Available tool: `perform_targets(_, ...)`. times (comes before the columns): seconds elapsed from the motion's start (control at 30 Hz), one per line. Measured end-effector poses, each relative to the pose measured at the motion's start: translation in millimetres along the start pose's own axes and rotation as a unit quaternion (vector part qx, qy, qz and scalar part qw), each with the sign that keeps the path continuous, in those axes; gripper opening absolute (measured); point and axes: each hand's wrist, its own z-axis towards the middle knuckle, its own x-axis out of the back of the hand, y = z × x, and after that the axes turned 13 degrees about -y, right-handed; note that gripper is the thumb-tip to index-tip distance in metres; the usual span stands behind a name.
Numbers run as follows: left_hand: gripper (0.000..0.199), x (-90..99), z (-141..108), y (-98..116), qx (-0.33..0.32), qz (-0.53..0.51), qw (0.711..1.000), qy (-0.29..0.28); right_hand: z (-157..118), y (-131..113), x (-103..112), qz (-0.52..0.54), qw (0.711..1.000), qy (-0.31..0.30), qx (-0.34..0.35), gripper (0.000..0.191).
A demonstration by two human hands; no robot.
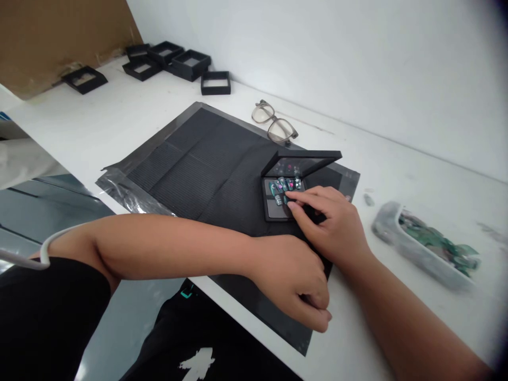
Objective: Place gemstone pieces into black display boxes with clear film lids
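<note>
An open black case (271,211) with a raised clear lid lies on the dark mat (222,159), holding several decorated teal press-on nails (282,184) in an upper row and a few below. My right hand (331,225) reaches over the case's right side, its thumb and forefinger pinched on a small teal nail at the lower row. Nearer the mat's front part, my left hand (296,280) is curled with fingers turned down; whether it holds something is hidden.
Eyeglasses (273,121) lie behind the mat. Several black frames (215,83) stand at the back left. A clear plastic tub (420,254) with green pieces sits at the right, beside a small loose piece (369,199). A white wall bounds the table behind.
</note>
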Motion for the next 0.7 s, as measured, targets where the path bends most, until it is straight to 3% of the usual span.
perform_targets(0.7, 0.047, -1.0, -1.2, -2.0, 0.0, -0.013, 1.0, 0.014, -0.4, -2.4, 2.0, 0.008, 1.0, -0.009, -0.01, 0.018)
